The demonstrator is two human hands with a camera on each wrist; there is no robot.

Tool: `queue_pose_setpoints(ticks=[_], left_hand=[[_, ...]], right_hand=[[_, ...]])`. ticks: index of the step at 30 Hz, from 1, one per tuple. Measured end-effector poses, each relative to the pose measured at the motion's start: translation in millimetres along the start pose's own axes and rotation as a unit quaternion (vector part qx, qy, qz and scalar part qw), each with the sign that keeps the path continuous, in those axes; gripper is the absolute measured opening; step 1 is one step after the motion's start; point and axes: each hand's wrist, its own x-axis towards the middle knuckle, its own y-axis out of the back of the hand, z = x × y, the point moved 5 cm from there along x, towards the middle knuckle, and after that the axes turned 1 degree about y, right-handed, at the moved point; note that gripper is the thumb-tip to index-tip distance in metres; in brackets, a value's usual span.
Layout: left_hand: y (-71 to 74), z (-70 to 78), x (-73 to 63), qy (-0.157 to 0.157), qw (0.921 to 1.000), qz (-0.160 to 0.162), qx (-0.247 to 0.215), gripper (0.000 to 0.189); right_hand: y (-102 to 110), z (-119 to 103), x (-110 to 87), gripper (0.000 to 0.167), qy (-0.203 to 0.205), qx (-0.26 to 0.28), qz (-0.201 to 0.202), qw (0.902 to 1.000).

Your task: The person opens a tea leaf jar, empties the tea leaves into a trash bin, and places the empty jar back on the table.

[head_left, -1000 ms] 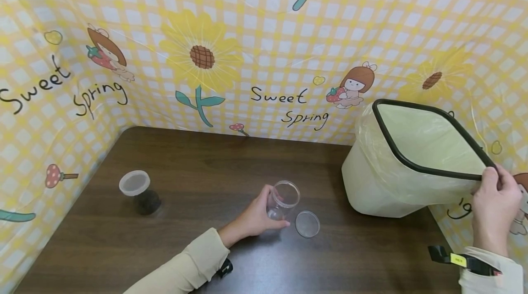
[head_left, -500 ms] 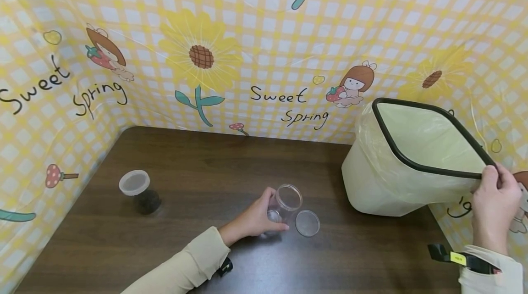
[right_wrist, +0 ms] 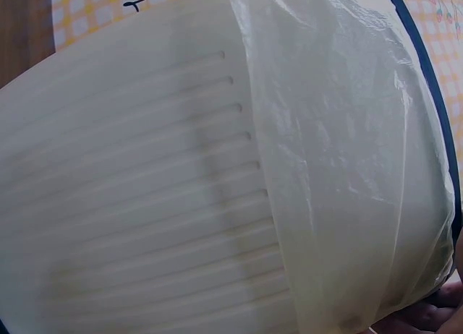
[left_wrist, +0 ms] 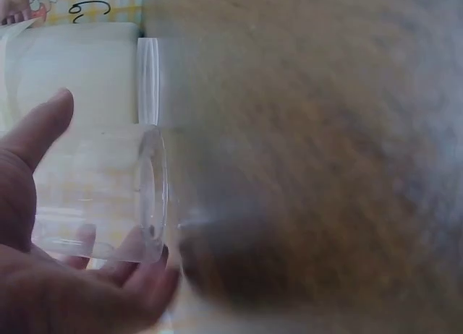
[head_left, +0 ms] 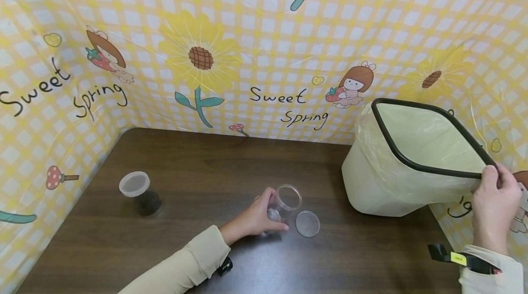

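Observation:
My left hand [head_left: 261,216] has its thumb and fingers curved round a clear, lidless plastic jar [head_left: 289,197]. In the left wrist view the jar [left_wrist: 101,197] sits between thumb and fingers, its base close to the tabletop; I cannot tell whether it touches. Flat on the table just right of it lies a round clear lid [head_left: 307,224]. My right hand [head_left: 496,209] grips the near right corner of the black rim of a pale trash bin [head_left: 379,184]. A thin plastic liner [right_wrist: 333,153] is folded over the bin's outside. The bin's floor is hidden.
A small container [head_left: 140,193] with dark contents and a whitish lid stands at the left of the dark wooden table [head_left: 198,161]. Yellow checked cloth [head_left: 264,46] hangs behind and along both sides.
Over the first half second, my left hand shifted the clear jar slightly right and toward me; since then it has stayed still. My right hand and the bin show no clear movement.

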Motion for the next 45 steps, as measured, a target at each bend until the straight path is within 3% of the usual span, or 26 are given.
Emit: queue_pose_setpoints(ticks=[4, 11, 19, 30, 37, 45], left_hand=[[2.1, -1.2, 0.0, 0.013, 0.9993, 0.014, 0.032, 0.070], [-0.2, -0.4, 0.0, 0.003, 0.9999, 0.000, 0.017, 0.072], [-2.2, -0.8, -0.4, -0.004, 0.9995, 0.001, 0.033, 0.072], [-2.7, -0.7, 1.6, -0.003, 0.9993, -0.011, 0.035, 0.074], [-5.8, 1.4, 1.6, -0.003, 0.9988, -0.008, 0.049, 0.074], [-8.4, 2.2, 4.6, 0.003, 0.9989, -0.013, 0.044, 0.074]], right_hand=[[0.3, 0.3, -0.1, 0.028, 0.002, -0.001, -0.002, 1.0000], [0.8, 1.7, -0.8, 0.026, -0.003, 0.004, -0.001, 1.0000], [-0.2, -0.6, -0.6, 0.028, 0.000, 0.008, -0.004, 1.0000], [-0.2, -1.2, 1.0, 0.043, 0.001, 0.002, 0.000, 1.0000], [0.0, -0.1, 1.3, 0.022, 0.005, 0.024, 0.005, 0.9997], [-0.4, 0.6, 2.3, 0.030, 0.013, 0.008, 0.006, 0.9999]])
